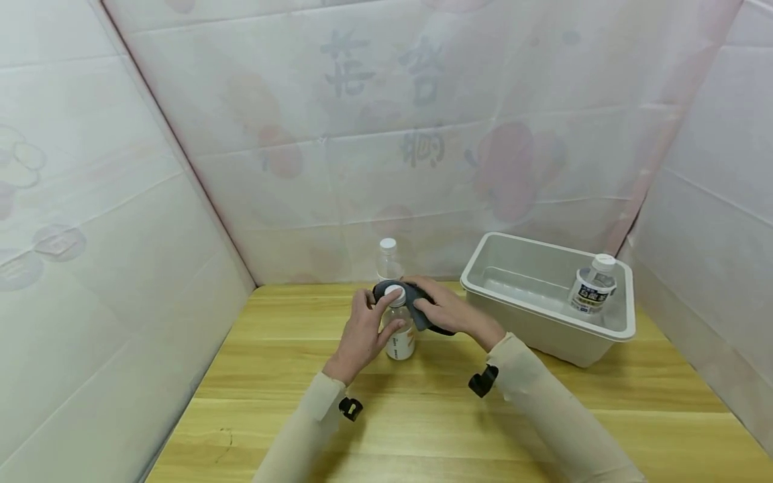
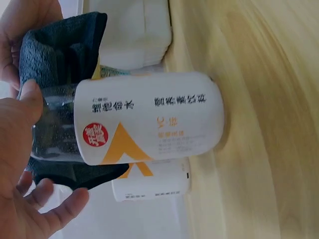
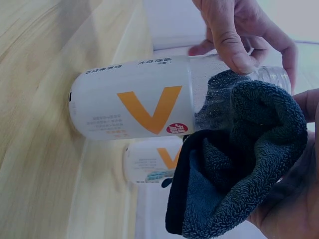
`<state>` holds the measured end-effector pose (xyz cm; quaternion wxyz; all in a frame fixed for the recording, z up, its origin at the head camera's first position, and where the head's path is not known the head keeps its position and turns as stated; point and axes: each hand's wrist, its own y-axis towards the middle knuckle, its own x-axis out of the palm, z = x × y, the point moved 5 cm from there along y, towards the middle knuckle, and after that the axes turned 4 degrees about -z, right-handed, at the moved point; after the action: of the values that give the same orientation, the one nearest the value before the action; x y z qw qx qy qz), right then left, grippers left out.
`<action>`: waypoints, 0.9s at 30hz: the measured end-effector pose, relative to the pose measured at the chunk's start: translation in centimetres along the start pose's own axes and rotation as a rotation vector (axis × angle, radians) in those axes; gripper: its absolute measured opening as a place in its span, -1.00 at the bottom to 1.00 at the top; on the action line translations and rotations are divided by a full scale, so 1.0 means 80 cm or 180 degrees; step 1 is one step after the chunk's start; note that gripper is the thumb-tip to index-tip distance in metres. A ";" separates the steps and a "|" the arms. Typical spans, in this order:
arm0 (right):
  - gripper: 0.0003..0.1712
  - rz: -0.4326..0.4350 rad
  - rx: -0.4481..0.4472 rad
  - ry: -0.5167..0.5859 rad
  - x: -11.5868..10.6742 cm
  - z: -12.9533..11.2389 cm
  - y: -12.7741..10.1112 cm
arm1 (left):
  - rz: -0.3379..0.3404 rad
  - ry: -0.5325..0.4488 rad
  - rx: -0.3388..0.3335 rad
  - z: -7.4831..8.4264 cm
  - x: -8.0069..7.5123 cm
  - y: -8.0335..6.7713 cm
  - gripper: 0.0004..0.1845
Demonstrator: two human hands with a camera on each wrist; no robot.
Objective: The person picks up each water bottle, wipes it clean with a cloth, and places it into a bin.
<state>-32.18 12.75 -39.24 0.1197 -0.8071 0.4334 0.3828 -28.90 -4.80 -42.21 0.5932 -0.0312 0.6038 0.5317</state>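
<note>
**Cloth against a standing bottle**

Wooden tabletop (image 1: 423,429) inside pale printed walls carries the work. Near the middle stands a small clear bottle (image 1: 400,329) with a white label and white cap (image 1: 395,292), upright on the wood. The left hand (image 1: 362,332) curls round its upper part, thumb on the clear shoulder near the neck, as the left wrist view shows. The right hand (image 1: 449,312) grips a dark grey cloth (image 1: 413,302), bunched and pressed against the bottle's neck and shoulder from the far-right side.

Just behind stands a 2nd bottle (image 1: 388,258), apart from the 1st. To the right sits a white tub (image 1: 625,329) with a 3rd bottle (image 1: 593,285) in its right end.

Risk, as I judge it: the bottle is held high and pushed sideways by the cloth, so a firm rub could tip its base, or knock it back into the 2nd bottle close behind. A slick wet surface could also let the left fingers slip.
</note>
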 end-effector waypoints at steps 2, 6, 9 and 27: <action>-0.41 -0.0014 0.0011 0.0056 -0.001 -0.001 0.000 | 0.0020 -0.0034 0.0021 0.002 0.001 0.000 -0.31; -0.34 -0.0064 0.0005 0.0069 0.000 -0.002 0.002 | 0.0019 -0.0186 0.0049 0.005 0.002 0.000 -0.33; -0.31 -0.0124 0.0029 -0.0003 0.000 -0.002 0.003 | -0.0034 -0.0268 0.0030 0.005 0.004 0.000 -0.36; -0.23 -0.0307 0.0083 0.0127 0.009 -0.001 0.009 | -0.0135 -0.0400 -0.0081 0.002 0.004 -0.003 -0.40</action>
<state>-32.45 11.86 -39.56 0.1399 -0.8329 0.4012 0.3547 -28.72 -4.60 -42.49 0.6406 -0.0181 0.5577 0.5275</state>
